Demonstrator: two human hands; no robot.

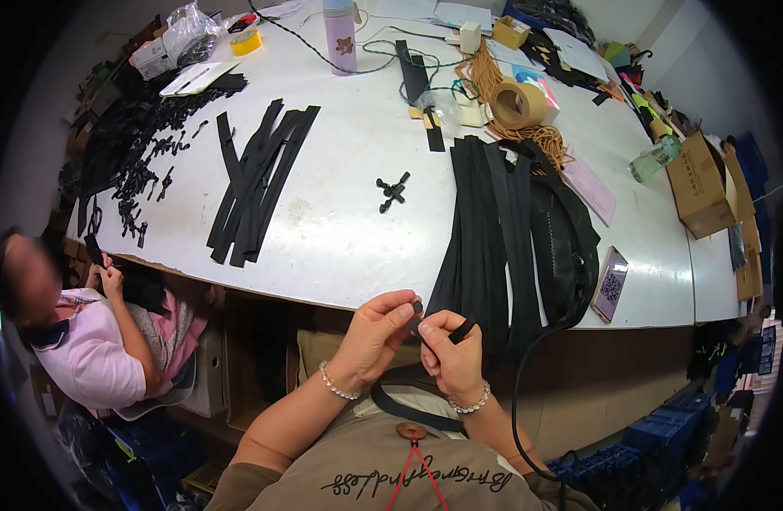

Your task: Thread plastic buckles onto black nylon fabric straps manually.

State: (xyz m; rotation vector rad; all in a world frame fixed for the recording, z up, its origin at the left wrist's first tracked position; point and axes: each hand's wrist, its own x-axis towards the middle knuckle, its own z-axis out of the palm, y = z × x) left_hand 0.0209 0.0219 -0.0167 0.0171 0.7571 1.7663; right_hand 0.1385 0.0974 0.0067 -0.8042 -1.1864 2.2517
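Fingers (401,313) of the left hand (376,332) are pinching a small black piece (418,307) at the lower centre of the frame, and the right hand (454,353), fingers curled tight, is gripping a flat black strap (463,330) just beside it. Long black fabric strips (477,238) are lying right of centre on the white tabletop (349,234), and a small cluster of black plastic fittings (395,194) is sitting above frame centre.

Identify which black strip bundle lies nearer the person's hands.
The bundle beside the black bag, overhanging the table edge; the other bundle lies farther away, to the left.
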